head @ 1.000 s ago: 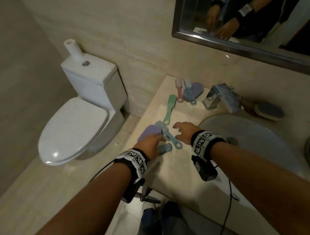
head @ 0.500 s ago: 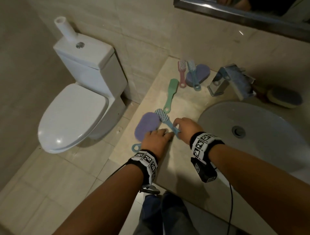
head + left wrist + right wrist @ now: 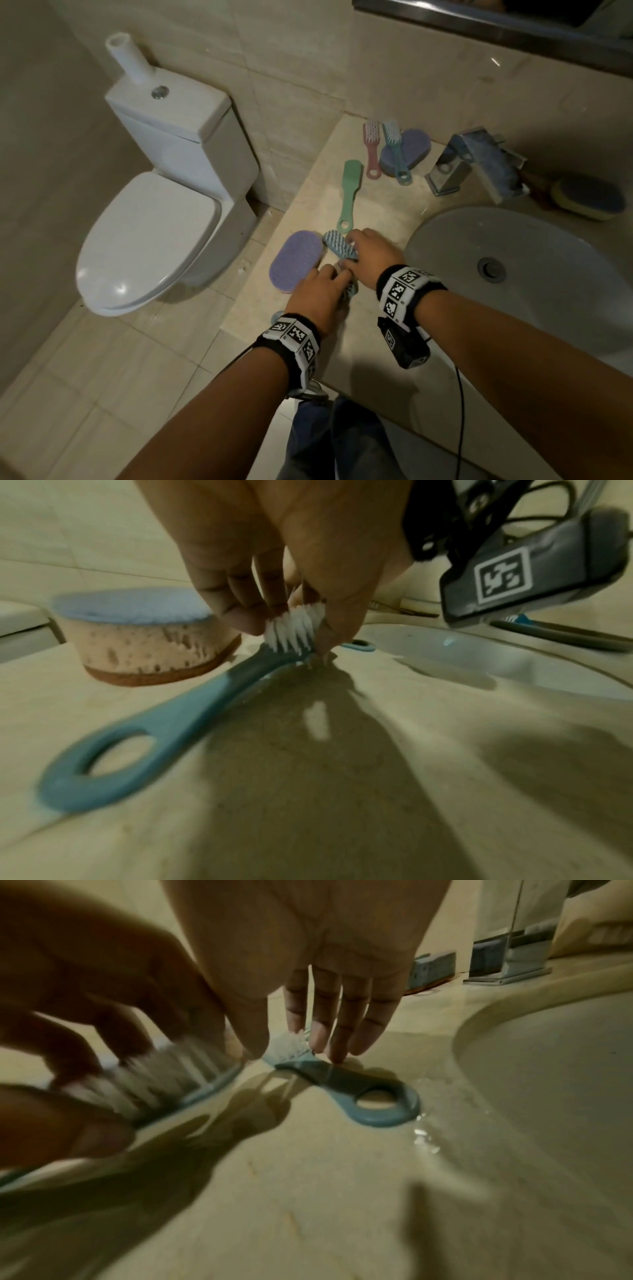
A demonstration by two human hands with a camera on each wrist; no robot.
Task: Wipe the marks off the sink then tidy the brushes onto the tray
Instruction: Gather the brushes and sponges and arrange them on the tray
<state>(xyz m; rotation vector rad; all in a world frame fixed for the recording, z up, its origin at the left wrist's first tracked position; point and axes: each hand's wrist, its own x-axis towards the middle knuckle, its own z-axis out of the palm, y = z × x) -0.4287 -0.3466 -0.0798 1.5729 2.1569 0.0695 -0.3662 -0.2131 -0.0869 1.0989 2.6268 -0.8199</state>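
Note:
Two blue brushes lie on the beige counter left of the white sink (image 3: 548, 291). My left hand (image 3: 320, 294) pinches the white bristle head of one blue brush (image 3: 192, 702); its ring handle reaches the counter's front edge. Just right of it, my right hand (image 3: 368, 253) comes down on the other blue brush (image 3: 342, 1077), thumb and fingers on either side of its bristle head (image 3: 339, 248). A purple-topped sponge (image 3: 296, 262) sits by my left hand. A green brush (image 3: 349, 192) lies further back. No tray is in view.
At the back of the counter a pink brush (image 3: 371, 147) and a teal brush (image 3: 395, 150) lie by a second purple sponge (image 3: 416, 145). The chrome faucet (image 3: 476, 161) and a yellow sponge (image 3: 589, 200) stand behind the basin. A white toilet (image 3: 154, 222) is left, below the counter.
My left hand has shifted right, off the purple sponge's side, and closed on a brush head. My right hand has dropped onto the other brush. The head view has tilted down.

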